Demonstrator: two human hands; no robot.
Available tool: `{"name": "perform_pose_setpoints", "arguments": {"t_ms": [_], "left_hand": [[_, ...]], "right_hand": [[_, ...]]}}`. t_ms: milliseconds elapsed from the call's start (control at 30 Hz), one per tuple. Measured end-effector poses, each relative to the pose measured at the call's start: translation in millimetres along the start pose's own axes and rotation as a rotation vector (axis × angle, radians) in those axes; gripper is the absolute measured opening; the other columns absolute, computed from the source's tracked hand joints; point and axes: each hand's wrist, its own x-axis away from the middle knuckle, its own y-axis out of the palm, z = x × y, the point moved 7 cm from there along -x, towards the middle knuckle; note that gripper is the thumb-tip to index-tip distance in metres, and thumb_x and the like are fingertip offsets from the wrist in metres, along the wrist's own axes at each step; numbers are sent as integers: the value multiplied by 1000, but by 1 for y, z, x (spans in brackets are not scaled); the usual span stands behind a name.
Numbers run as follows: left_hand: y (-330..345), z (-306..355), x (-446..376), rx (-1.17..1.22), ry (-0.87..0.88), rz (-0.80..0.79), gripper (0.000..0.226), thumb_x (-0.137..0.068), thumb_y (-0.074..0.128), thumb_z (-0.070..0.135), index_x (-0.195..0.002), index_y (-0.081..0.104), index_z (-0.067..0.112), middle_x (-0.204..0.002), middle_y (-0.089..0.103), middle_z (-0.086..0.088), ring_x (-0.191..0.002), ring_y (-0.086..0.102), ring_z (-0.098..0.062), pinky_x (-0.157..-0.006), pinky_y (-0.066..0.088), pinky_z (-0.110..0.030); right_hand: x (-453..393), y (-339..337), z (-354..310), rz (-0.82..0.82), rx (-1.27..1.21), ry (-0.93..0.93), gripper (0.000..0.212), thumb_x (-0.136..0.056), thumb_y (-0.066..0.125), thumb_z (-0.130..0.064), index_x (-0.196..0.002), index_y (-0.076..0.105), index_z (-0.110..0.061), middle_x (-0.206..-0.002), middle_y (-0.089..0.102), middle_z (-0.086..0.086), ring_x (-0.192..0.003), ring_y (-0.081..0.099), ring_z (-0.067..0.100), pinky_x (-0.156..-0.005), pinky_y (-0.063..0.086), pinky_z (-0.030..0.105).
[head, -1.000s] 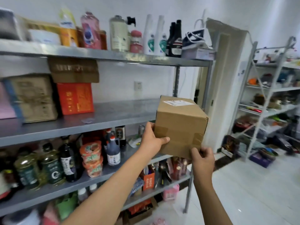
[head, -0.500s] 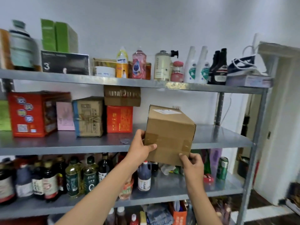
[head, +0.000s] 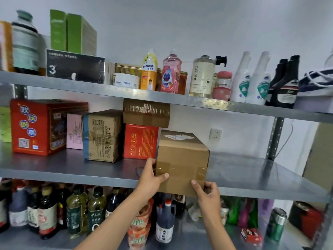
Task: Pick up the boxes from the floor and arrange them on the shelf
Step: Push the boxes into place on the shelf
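A plain brown cardboard box (head: pixel 182 163) sits at the front edge of the middle shelf (head: pixel 252 175), its near lower face overhanging the shelf lip, held between both hands. The left hand (head: pixel 150 181) takes the box's left side, thumb laid across the taped front face and fingers hidden behind the left edge; this grip is closed round the corner. The right hand (head: pixel 207 193) cups the bottom right corner from below, thumb pressed up on the front face, fingers curled under the box. Whether the box's base rests fully on the shelf cannot be told. Just to its left, touching or nearly so, stands a red box (head: pixel 139 141) with a taped carton (head: pixel 146 113) stacked on top; further left is a blue-edged carton (head: pixel 102 136).
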Motion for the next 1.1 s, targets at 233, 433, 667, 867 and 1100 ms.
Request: {"name": "perform_pose_setpoints", "arguments": {"t_ms": [233, 433, 667, 867, 1100], "left_hand": [[-4, -31, -45, -34, -13, 57, 44, -83, 72, 7, -115, 45, 23, -106, 57, 18, -102, 56, -7, -92, 46, -31], [-6, -50, -75, -105, -61, 125, 51, -82, 74, 13, -122, 45, 27, -109, 59, 10, -108, 56, -15, -99, 48, -40], [-2, -61, -128, -184, -62, 234, 35, -85, 71, 18, -118, 62, 22, -108, 67, 6, -105, 61, -19, -98, 47, -45], [9, -64, -159, -187, -66, 350, 13, -89, 65, 14, -77, 66, 13, -51, 51, 7, -54, 48, -21, -56, 35, -33], [18, -69, -213, -692, -110, 430, 28, -92, 61, 27, -72, 65, 6, -77, 67, -13, -74, 60, -27, -62, 41, -32]], "right_hand": [[-37, 26, 28, -71, 80, 19, 26, -82, 76, -25, -93, 55, -14, -91, 66, 0, -85, 63, 15, -69, 47, 27], [-74, 43, 39, -160, 128, 65, 25, -85, 74, -26, -95, 51, -22, -96, 64, -7, -92, 63, 15, -81, 50, 31], [-141, 66, 49, -351, 292, 12, 44, -88, 69, -24, -130, 54, -23, -120, 63, -5, -112, 59, 15, -102, 48, 38], [-192, 83, 64, -430, 352, -23, 37, -88, 69, -26, -124, 60, -21, -116, 67, -6, -110, 62, 15, -97, 49, 32], [-244, 105, 87, -406, 426, -29, 48, -88, 68, -33, -133, 55, -20, -123, 65, -3, -114, 60, 19, -101, 47, 34]]}}
